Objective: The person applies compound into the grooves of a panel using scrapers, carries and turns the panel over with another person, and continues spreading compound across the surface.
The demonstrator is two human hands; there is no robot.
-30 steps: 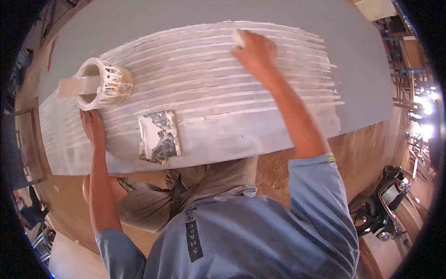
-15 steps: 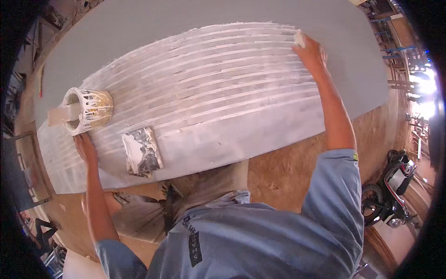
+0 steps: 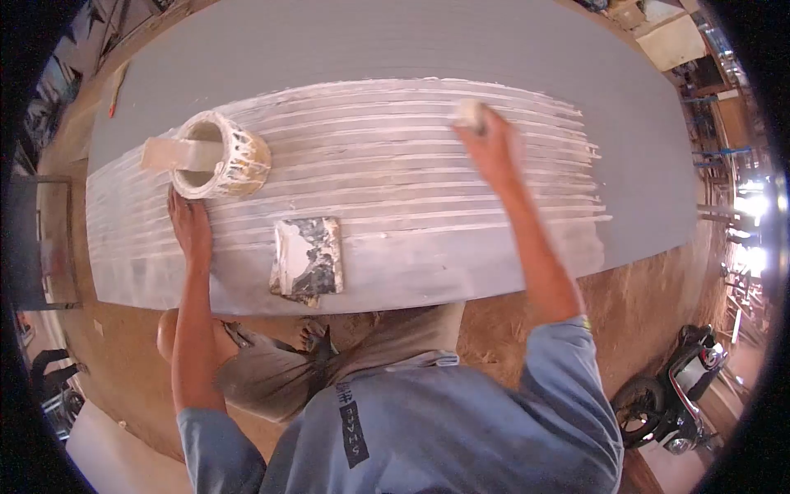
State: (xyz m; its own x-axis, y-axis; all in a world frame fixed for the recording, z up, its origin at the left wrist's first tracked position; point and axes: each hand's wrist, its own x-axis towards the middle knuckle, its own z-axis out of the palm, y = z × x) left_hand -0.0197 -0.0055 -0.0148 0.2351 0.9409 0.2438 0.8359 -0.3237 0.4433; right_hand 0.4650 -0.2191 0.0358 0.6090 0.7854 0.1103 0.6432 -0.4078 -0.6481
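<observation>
One piece of lettering in sight: a dark patch (image 3: pixel 355 434) on the chest of the person's blue shirt (image 3: pixel 461 428), pale capitals running lengthwise, seen upside down from above. Reads roughly "SHARP"; not sure of every letter. The tin (image 3: pixel 220 156), the board (image 3: pixel 428 49) and the parked motorbike (image 3: pixel 671 403) carry no marking I can make out.

A grey board (image 3: pixel 395 41) streaked with white putty fills the view. The right hand (image 3: pixel 491 144) grips a spreader (image 3: pixel 469 114) at 1 o'clock. The left hand (image 3: pixel 190 226) lies flat at 9 o'clock, just below a tin (image 3: pixel 220 155). A scraper plate (image 3: pixel 307 257) sits near centre.
</observation>
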